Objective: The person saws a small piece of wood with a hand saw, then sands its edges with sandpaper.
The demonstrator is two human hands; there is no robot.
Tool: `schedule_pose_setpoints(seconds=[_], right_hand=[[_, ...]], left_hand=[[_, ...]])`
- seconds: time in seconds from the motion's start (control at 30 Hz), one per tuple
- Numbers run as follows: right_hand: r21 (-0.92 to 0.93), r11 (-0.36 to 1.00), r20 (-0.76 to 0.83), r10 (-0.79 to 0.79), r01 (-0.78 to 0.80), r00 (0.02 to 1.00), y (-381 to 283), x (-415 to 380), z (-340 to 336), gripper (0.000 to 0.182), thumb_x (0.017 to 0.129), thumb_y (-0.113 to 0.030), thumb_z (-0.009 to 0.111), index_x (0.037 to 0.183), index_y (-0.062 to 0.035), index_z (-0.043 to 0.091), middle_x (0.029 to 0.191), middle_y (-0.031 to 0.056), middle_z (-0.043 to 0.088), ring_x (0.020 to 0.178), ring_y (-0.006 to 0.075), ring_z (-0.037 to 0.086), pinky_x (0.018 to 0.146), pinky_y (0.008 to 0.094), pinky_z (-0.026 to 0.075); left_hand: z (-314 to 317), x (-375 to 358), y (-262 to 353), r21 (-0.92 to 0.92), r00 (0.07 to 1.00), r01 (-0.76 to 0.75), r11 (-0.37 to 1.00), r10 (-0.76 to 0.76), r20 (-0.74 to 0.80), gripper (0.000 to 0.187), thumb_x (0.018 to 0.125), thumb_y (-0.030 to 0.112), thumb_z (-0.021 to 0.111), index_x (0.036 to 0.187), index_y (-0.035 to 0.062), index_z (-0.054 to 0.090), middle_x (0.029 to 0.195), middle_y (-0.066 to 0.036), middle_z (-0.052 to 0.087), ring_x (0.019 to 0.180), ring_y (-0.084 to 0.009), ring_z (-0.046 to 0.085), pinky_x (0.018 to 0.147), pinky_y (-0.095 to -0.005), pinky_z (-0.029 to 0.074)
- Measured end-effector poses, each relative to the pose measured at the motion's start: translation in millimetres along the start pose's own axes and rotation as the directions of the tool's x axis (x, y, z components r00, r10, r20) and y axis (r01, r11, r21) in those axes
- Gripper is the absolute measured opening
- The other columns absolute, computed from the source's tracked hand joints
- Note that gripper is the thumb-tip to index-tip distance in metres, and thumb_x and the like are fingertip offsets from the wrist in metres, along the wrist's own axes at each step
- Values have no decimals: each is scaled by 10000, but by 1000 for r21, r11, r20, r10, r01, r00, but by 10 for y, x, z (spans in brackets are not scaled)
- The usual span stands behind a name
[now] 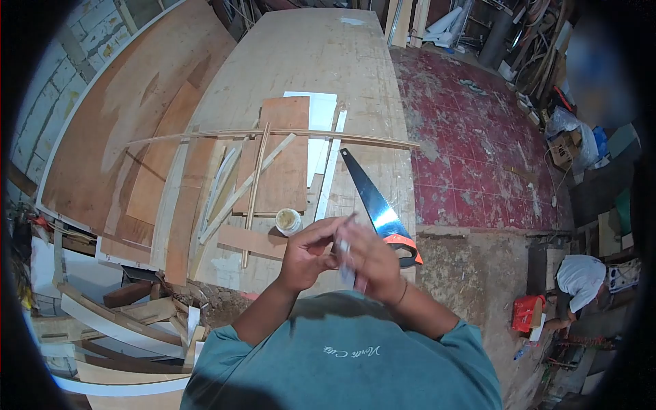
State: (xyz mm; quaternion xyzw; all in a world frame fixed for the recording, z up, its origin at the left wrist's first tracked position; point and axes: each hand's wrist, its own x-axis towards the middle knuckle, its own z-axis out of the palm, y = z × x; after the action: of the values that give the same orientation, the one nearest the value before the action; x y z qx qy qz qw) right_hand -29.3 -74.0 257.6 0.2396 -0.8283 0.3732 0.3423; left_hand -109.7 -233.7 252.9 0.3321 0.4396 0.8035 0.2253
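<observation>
Pale and blurred, a small thing is sitting between the two hands, just above the teal shirt, its kind too smeared to tell. The left hand is curling partly closed, its thumb and fingers gripping the small thing; the right hand is pressing close against it, too blurred to tell how far it is open. Beside the right hand, a saw with an orange and black handle is lying on the wooden table. An open jar is standing near the left hand, below a brown board and crossed wood strips.
</observation>
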Motion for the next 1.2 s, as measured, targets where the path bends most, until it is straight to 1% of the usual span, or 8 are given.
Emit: schedule_pose_setpoints(seconds=[0.33, 0.43, 0.6, 0.67, 0.83, 0.9, 1.07, 1.2], right_hand=[[132, 991, 68, -8, -1, 998, 41, 9, 7, 498, 719, -46, 648, 1212, -38, 573, 1293, 187, 545, 1219, 395, 499, 1027, 466, 396], [170, 938, 22, 303, -302, 953, 208, 12, 41, 446, 716, -42, 666, 1159, -41, 617, 1304, 176, 538, 1231, 357, 500, 1046, 444, 379], [172, 985, 17, 25, -27, 1000, 84, 22, 50, 446, 753, 18, 610, 1197, -19, 580, 1269, 186, 553, 1235, 376, 483, 1048, 443, 389], [83, 932, 57, 350, -354, 935, 235, 57, 31, 433, 756, -6, 625, 1187, -47, 600, 1273, 164, 561, 1236, 381, 483, 1046, 458, 387], [217, 976, 58, 6, -18, 998, 5, 45, 13, 521, 727, 0, 646, 1237, -74, 570, 1290, 153, 551, 1237, 378, 482, 1038, 458, 391], [37, 932, 109, 354, -360, 929, 241, 13, 4, 530, 724, -59, 674, 1242, -81, 567, 1293, 154, 548, 1233, 375, 491, 1033, 470, 387], [170, 985, 50, 16, -25, 999, -77, 12, 29, 523, 703, -21, 653, 1219, -59, 573, 1285, 190, 541, 1216, 396, 497, 1023, 478, 393], [-63, 946, -67, 314, -318, 947, 188, -1, 126, 533, 698, -11, 647, 1224, -63, 574, 1287, 201, 534, 1227, 386, 490, 1031, 478, 382]], left_hand=[[-15, 30, 40, 211, 999, 19, 977, -28, 41, 640, 809, 193, 734, 1311, -82, 448, 1359, -172, 440, 1270, -257, 435, 1069, -382, 337], [-22, -48, -45, 25, 996, 55, 998, -57, 68, 601, 809, 145, 727, 1310, -51, 459, 1363, -167, 437, 1269, -245, 434, 1065, -376, 346], [-89, -52, -41, -18, 996, 31, 999, -29, 85, 629, 789, 116, 746, 1315, -46, 440, 1315, -161, 479, 1247, -232, 455, 1061, -385, 350], [-122, -139, -147, -102, 997, 61, 993, -57, 46, 577, 768, 102, 765, 1242, -20, 458, 1302, -162, 493, 1224, -216, 472, 1047, -378, 362], [-153, -161, -134, -94, 994, 84, 992, -90, -58, 490, 731, 158, 809, 984, 74, 399, 1231, -153, 526, 1194, -213, 494, 1054, -400, 358], [-141, -159, -161, -181, 1000, -4, 983, 3, -3, 492, 728, 158, 812, 982, 74, 399, 1222, -152, 529, 1196, -216, 492, 1053, -399, 358], [-40, -119, -90, -152, 995, 54, 987, -66, -76, 500, 753, 259, 798, 985, 72, 397, 1198, -163, 521, 1163, -224, 499, 1011, -378, 379], [53, -125, -124, -72, 993, 4, 997, -13, -121, 537, 794, 397, 740, 1040, 60, 402, 1192, -164, 517, 1095, -198, 504, 979, -354, 370]])
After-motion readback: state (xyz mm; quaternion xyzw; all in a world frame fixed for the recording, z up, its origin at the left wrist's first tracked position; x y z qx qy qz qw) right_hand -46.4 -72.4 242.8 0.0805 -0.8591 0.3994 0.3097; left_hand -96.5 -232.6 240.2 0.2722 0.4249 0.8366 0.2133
